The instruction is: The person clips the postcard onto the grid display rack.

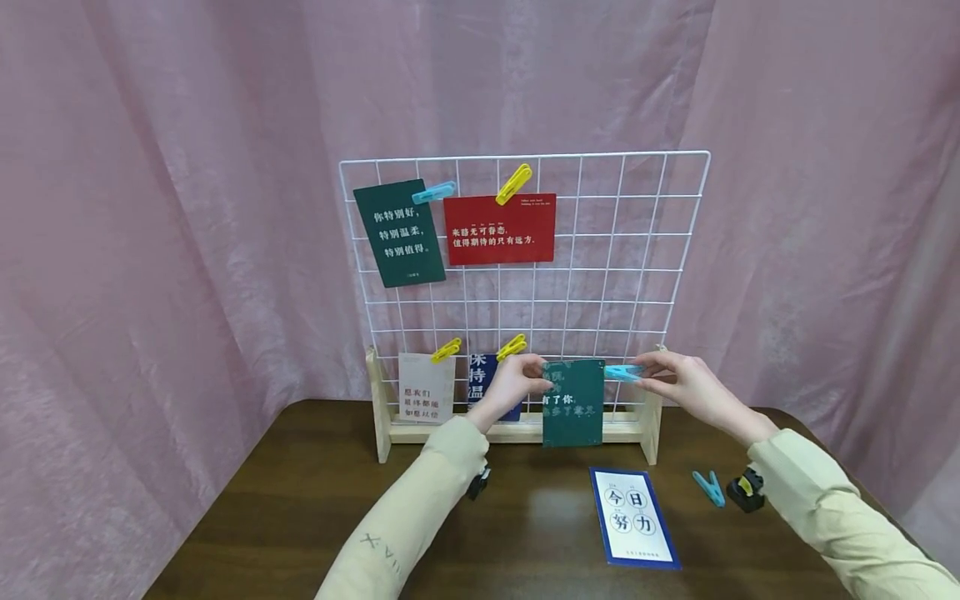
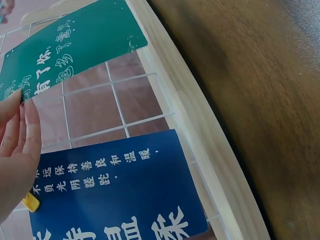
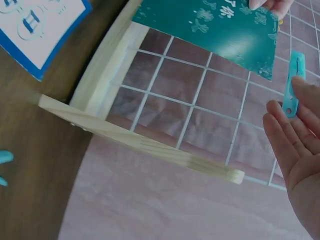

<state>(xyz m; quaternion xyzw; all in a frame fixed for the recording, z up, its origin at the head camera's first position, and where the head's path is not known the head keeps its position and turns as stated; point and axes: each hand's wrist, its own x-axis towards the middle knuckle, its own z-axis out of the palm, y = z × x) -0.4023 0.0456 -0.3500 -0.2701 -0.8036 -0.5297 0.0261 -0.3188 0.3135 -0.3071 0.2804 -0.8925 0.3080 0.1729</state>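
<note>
My left hand (image 1: 517, 383) pinches the left edge of a green card (image 1: 573, 417) with white lettering, held upright against the lower right of a white wire grid (image 1: 570, 300). In the left wrist view, thumb and fingertips grip that card's edge. My right hand (image 1: 686, 385) pinches a light blue clothespin (image 3: 294, 82) between thumb and fingers. In the right wrist view the clothespin is a little apart from the card's corner. A dark blue card (image 2: 115, 190), partly behind my left hand in the head view, hangs beside the green one under a yellow clothespin (image 1: 512, 347).
Higher on the grid hang another green card (image 1: 400, 233) and a red card (image 1: 500, 242); a pale card (image 1: 425, 400) hangs lower left. A wooden stand (image 1: 381, 408) holds the grid. On the table lie a blue-bordered card (image 1: 634, 517) and a blue clothespin (image 1: 708, 488).
</note>
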